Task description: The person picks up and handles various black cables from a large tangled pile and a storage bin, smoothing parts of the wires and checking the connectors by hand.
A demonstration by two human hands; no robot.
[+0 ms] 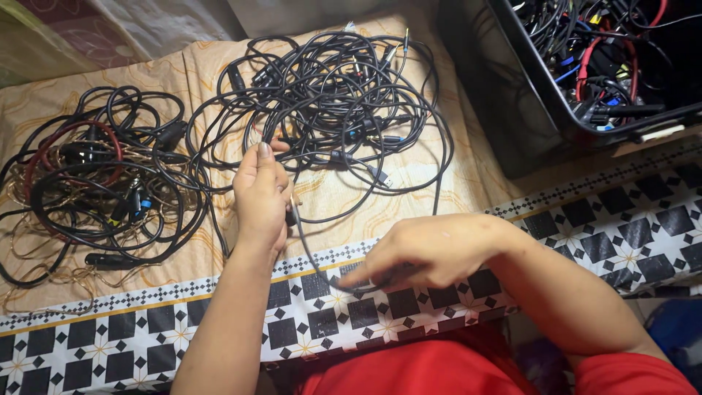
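Here, from my remote seat, I see no labelled packages; the nearest thing to a container is a black plastic bin (548, 95) at the upper right, rectangular, stuffed with red, blue and black leads; its rim tilts toward me. The surface (409, 219) carries a tan cloth with a pale orange swirl pattern, and along its near edge runs a black-and-white diamond border (146, 329); patterned fabric hangs behind at the top left. Two heaps lie on the cloth: a tangle of black, red and gold-coloured wires (88, 183) at the left, and a larger black cable pile (336, 95) in the middle. My left hand (261, 197) is raised upright just below that larger pile, fingers closed around a thin black cable (307, 245); the cable curves down from it toward my right hand (424, 252), which lies palm down over the border, fingers curled on the cable's lower loop; how firmly it grips I cannot tell.
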